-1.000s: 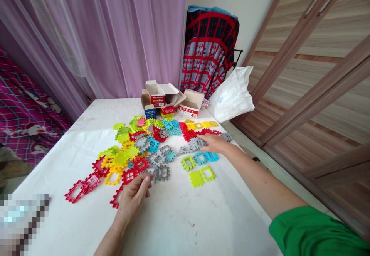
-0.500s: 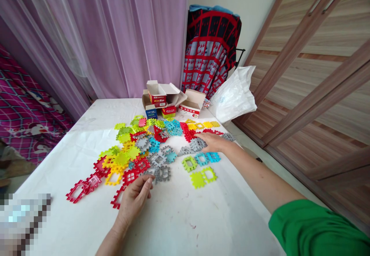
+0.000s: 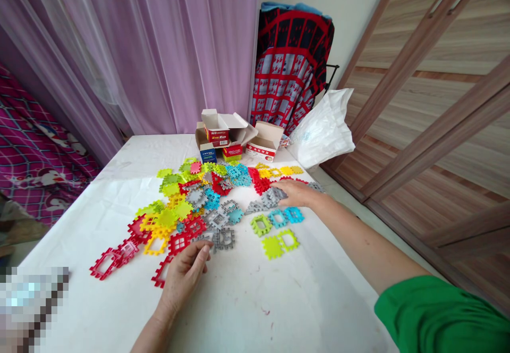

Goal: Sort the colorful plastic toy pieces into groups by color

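My right hand [image 3: 297, 193] reaches to the far right of the table, its fingers closed on a grey interlocking building tile [image 3: 273, 198]. Beside that tile lies another grey tile [image 3: 255, 207], and red tiles [image 3: 261, 183] are just behind the fingertips. My left hand [image 3: 186, 269] rests loosely curled on the table with nothing visible in it. It partly covers a red frame tile [image 3: 160, 274] and sits near a grey window tile [image 3: 225, 238]. Blue tiles [image 3: 294, 215] and lime-green tiles [image 3: 273, 247] lie in small groups nearer me.
A mixed pile of tiles [image 3: 197, 200] spreads over the left and middle of the white table [image 3: 231, 310]. Opened small cartons [image 3: 261, 145] stand at the back. A white plastic bag [image 3: 322, 129] is at the back right. A pixelated object [image 3: 32, 305] is at the lower left.
My right hand has shifted very slightly over the grey tile. The left hand stays in place, and the tile groups look the same.
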The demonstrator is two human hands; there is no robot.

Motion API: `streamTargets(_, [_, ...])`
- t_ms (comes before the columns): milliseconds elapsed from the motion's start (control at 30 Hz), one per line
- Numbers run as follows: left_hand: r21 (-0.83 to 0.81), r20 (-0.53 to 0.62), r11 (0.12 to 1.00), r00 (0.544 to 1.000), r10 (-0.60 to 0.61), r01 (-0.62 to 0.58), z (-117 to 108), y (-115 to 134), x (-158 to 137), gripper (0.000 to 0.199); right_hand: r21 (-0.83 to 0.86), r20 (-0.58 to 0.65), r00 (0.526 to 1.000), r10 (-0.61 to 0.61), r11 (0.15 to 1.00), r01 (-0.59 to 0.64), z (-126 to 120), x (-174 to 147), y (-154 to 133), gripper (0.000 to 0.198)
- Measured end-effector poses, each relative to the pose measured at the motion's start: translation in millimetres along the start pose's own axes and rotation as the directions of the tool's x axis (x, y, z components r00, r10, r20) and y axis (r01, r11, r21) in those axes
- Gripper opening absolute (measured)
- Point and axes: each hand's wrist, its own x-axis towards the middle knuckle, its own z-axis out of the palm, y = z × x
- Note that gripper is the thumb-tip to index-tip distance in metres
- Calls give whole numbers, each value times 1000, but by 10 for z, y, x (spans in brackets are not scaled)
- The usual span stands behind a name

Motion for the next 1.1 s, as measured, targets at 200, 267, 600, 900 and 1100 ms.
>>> streamTargets(200, [0, 1, 1000, 1000, 7, -7, -2, -7, 8, 48, -61, -2, 1000, 4, 998, -4, -12, 45, -170, 65])
streamTargets(267, [5, -5, 1000, 1000, 13, -13, -11, -14, 4, 47, -96, 28, 999, 19, 995, -17, -8, 62, -215, 65])
streamTargets(600, [20, 7, 1000, 1000, 17, -18, -18, -44, 3, 47, -76, 43, 999, -3, 997, 6, -20, 85, -113, 67])
streamTargets(900, [17, -2, 1000, 1000, 22, -22, -29, -55, 0, 46, -32, 70, 997, -9, 999, 11, -43, 47, -92, 74])
streamTargets(1100, [-13, -127, 1000, 992, 5, -7, -121, 2, 21, 45, -33, -80, 994, -70, 997, 68, -79, -16, -235, 59])
